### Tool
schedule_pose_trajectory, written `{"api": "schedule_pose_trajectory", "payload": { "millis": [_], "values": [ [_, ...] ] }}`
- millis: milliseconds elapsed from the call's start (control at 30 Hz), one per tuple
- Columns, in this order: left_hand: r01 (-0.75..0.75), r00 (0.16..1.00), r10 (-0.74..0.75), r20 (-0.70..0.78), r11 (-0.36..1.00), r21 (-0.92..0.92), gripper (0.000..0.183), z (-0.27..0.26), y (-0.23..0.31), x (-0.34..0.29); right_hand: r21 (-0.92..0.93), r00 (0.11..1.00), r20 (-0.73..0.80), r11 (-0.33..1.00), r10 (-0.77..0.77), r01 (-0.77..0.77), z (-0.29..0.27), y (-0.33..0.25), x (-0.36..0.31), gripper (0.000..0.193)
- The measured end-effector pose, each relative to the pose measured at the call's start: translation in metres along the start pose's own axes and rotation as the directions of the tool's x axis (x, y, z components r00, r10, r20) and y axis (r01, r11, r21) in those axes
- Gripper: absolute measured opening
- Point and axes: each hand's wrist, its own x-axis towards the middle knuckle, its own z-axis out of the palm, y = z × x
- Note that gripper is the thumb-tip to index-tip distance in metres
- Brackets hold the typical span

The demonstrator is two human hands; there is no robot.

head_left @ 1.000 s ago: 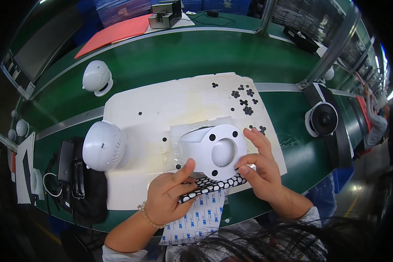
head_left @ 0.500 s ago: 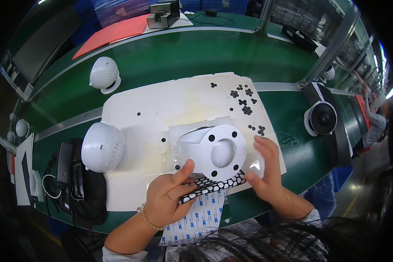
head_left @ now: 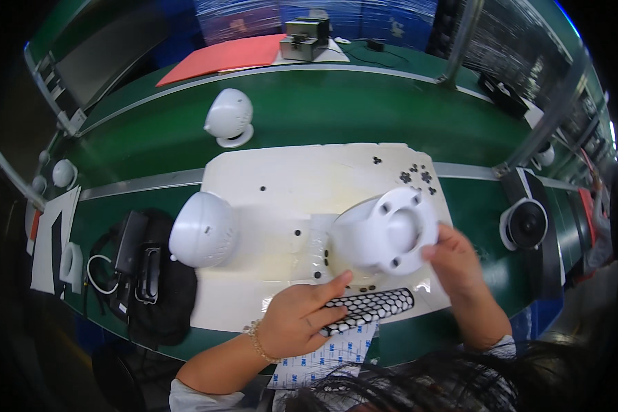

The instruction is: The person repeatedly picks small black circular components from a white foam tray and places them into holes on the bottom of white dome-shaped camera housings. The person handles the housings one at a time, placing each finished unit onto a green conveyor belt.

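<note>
My left hand point(head_left: 299, 312) pinches a black sheet with rows of white round cut-outs point(head_left: 374, 307), thumb on top, above the near edge of a cream board. Printed backing paper point(head_left: 323, 364) hangs below it. My right hand point(head_left: 458, 262) grips the right rim of a white rounded device's ring-shaped base point(head_left: 429, 223). The device is tilted, its base facing up and right, and is blurred. Black round pads show on the ring; my fingers hide part of the rim. Several small black discs point(head_left: 367, 288) lie between the device and the sheet.
On the cream board point(head_left: 254, 295), a second white device point(head_left: 202, 230) stands at left and black disc clusters point(head_left: 419, 176) lie far right. Another white device point(head_left: 229, 117) stands behind. A black bag with dark gadgets point(head_left: 161, 288) is at left, a round black-faced device point(head_left: 527, 223) at right.
My right hand, open and apart before, has closed on the base ring. The white device has shifted right and tilted. My left hand keeps the black sheet. The whole view has shifted.
</note>
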Motion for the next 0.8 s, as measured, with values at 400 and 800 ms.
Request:
{"api": "schedule_pose_trajectory", "payload": {
  "millis": [400, 800],
  "values": [
    [-0.143, 0.990, 0.143, -0.006, 0.986, -0.088, 0.018, -0.001, 0.003, 0.005, -0.911, 0.859, 0.188, -0.411, -0.477, -0.029, -0.106, 0.041, 0.194, 0.018],
    [-0.280, 0.947, 0.274, 0.168, 0.960, 0.013, 0.026, 0.016, -0.008, -0.010, -0.785, 0.777, 0.619, -0.076, -0.111, 0.614, 0.136, 0.077, 0.286, 0.047]
  ]
}}
